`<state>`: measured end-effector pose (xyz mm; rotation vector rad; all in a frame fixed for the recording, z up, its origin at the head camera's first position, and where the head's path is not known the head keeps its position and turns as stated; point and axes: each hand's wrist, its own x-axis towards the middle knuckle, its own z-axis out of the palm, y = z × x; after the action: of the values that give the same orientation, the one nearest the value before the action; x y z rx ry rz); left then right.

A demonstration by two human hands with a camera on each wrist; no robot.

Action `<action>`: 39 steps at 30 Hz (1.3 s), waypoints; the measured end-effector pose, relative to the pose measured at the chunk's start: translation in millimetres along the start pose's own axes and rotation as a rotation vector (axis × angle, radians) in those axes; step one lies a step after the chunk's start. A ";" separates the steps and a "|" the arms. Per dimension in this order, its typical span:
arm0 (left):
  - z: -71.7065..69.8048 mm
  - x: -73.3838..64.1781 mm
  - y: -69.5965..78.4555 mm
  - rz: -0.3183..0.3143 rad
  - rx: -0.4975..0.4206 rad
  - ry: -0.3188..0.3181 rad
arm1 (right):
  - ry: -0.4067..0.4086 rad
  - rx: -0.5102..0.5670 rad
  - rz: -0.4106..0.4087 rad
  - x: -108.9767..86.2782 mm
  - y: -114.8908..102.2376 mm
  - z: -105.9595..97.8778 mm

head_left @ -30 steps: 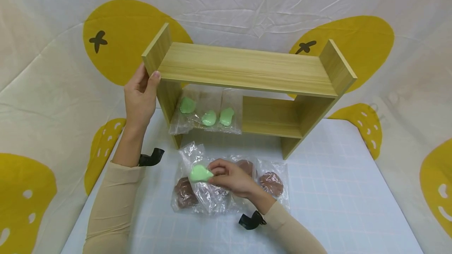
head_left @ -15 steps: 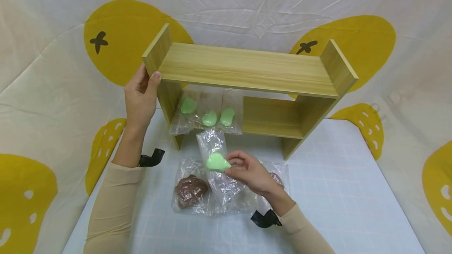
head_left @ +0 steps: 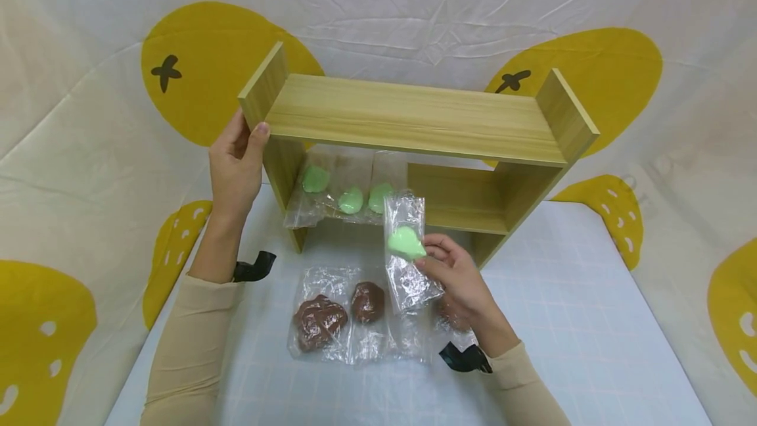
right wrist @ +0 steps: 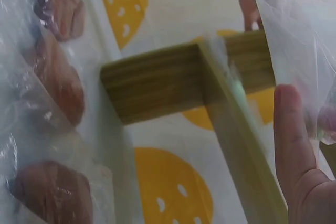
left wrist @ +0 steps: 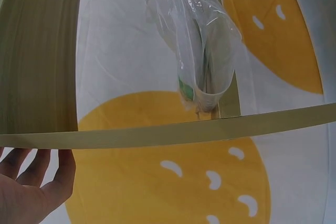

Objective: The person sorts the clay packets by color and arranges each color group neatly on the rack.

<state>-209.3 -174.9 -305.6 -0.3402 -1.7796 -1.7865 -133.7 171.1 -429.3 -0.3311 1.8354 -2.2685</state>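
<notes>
My left hand [head_left: 235, 166] grips the left side panel of a wooden shelf [head_left: 414, 117] near its top board, thumb in front and fingers behind. In the left wrist view its fingers [left wrist: 64, 174] lie against the panel's edge. My right hand [head_left: 458, 275] pinches a clear plastic bag holding a light green lump [head_left: 406, 242], held up before the shelf's lower board. Three similar bags with green lumps [head_left: 351, 200] lie side by side on the left of that board; the held bag overlaps the rightmost. In the right wrist view the held bag [right wrist: 299, 40] is partly cut off.
Clear bags with brown lumps [head_left: 320, 322] lie in a row on the table in front of the shelf; my right hand partly covers one at the right. The pale checked tablecloth [head_left: 568, 321] extends to the right. A patterned white curtain [head_left: 414, 12] hangs behind.
My right hand has carried the bagged green lump rightward and up, from over the brown lumps to the shelf's front. The left hand has stayed on the side panel.
</notes>
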 end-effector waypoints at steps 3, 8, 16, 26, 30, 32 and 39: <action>-0.1 -0.1 -0.7 0.008 0.009 0.003 | 0.059 0.009 -0.028 0.3 -2.4 -8.1; -1.1 1.2 -4.8 0.014 0.020 0.006 | 0.111 0.035 -0.049 0.7 -2.5 -17.6; -1.8 1.7 -6.4 0.006 0.011 0.005 | 0.127 0.063 -0.047 0.7 -0.5 -22.8; -0.8 1.3 -4.2 0.013 -0.013 0.001 | 0.154 0.187 0.027 2.1 0.0 -26.5; 1.8 -1.9 5.7 0.014 -0.024 -0.005 | 0.147 0.258 0.066 2.0 0.9 -27.0; 1.9 -2.3 6.5 0.014 -0.028 -0.007 | 0.130 0.308 0.082 1.3 1.3 -27.1; 0.8 -0.9 2.2 0.020 -0.034 -0.009 | 0.053 0.488 0.072 -1.8 1.2 -28.0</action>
<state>-207.5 -173.8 -304.2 -0.3793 -1.7478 -1.8055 -140.4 197.5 -436.1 -0.1215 1.2260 -2.5878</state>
